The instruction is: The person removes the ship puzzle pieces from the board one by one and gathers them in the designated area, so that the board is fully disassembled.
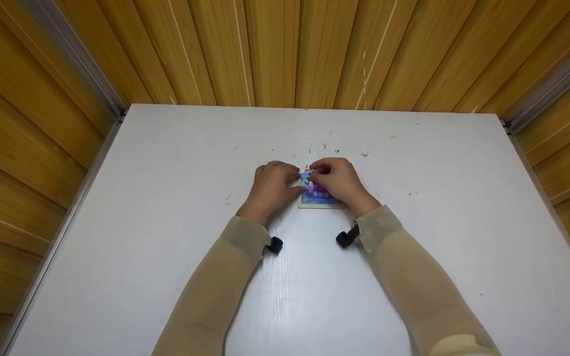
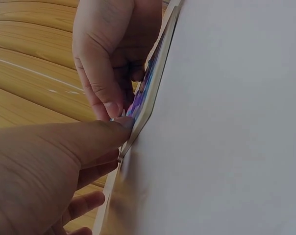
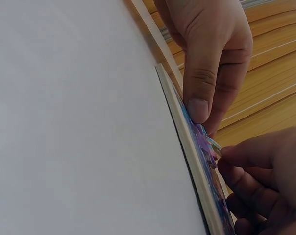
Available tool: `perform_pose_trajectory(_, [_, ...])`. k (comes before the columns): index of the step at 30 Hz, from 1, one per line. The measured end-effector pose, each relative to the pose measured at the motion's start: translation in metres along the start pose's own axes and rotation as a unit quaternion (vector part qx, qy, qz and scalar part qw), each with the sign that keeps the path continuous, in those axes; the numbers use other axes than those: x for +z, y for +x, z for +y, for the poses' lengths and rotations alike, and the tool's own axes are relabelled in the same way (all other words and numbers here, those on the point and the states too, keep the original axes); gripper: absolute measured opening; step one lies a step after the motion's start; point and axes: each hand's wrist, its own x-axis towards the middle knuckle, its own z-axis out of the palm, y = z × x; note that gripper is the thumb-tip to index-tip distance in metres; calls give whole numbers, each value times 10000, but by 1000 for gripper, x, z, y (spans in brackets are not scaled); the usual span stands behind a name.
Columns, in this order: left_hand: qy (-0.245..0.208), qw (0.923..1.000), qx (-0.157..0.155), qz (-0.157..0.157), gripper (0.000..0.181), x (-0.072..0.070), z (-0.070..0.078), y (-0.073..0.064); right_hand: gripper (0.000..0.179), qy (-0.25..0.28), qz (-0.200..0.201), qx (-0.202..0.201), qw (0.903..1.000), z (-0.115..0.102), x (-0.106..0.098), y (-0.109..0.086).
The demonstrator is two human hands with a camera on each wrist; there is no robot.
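A small flat puzzle board (image 1: 320, 200) with a blue and purple picture and a pale edge lies on the white table. At its left side is my left hand (image 1: 272, 190), fingers spread loosely and thumb resting on the picture near the edge. My right hand (image 1: 340, 182) is over the board's upper right part, covering much of it. Thumb and forefinger of that hand pinch a small thin puzzle piece (image 3: 214, 145), tilted at the picture's surface close to the left thumb. In the left wrist view the board (image 2: 155, 81) appears edge-on, and the fingers mostly hide the piece.
The white table (image 1: 166, 198) surrounds the board, with small dark marks (image 1: 324, 147) scattered beyond the hands. Wood-slat walls (image 1: 270, 54) stand behind the table and along both sides. A black wrist camera (image 1: 275, 244) sticks out by the left cuff, another (image 1: 345, 239) by the right.
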Motion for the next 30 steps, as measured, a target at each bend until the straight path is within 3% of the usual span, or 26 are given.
perform_pose_trajectory(15, [-100, 9999, -9, -50, 39, 0, -2, -1, 22, 611, 158, 200, 9978, -1, 0, -1])
perform_pose_trajectory(30, [82, 9999, 102, -65, 21, -1, -5, -3, 27, 1219, 258, 322, 9917, 1, -7, 0])
